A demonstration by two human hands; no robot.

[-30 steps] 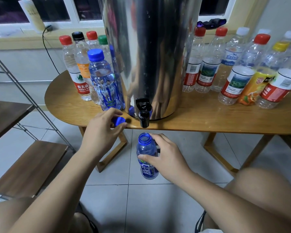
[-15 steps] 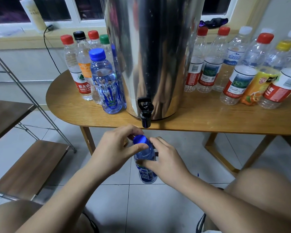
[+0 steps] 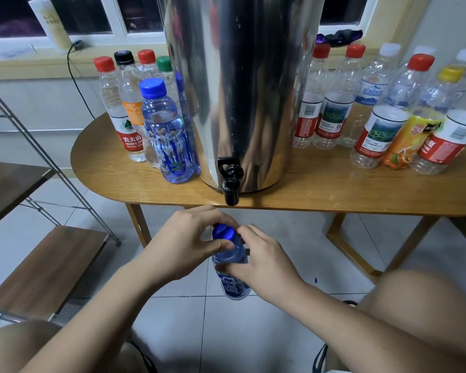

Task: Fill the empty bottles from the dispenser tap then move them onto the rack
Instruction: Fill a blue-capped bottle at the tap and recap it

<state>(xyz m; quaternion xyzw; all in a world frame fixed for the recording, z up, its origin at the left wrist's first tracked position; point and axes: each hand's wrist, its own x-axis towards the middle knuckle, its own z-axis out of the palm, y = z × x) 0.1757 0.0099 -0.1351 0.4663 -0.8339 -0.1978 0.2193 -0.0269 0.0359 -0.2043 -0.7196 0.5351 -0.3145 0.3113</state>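
A small blue bottle is held upright below the table edge, under and slightly in front of the black tap of the steel dispenser. My right hand grips the bottle's body. My left hand has its fingers pinched round the blue cap on the bottle's neck. Several capped bottles stand left of the dispenser, the nearest a blue one. Several clear, empty-looking bottles stand on its right. The rack with wooden shelves is at the left.
The oval wooden table carries the dispenser and all the bottles. A black cable runs down from the window sill. My knees show at the bottom corners. White floor tiles lie under my hands.
My left hand carried the blue cap from the table edge to the bottle's mouth and now grips it there. The bottle, open a second ago, is now capped and sits a little lower.
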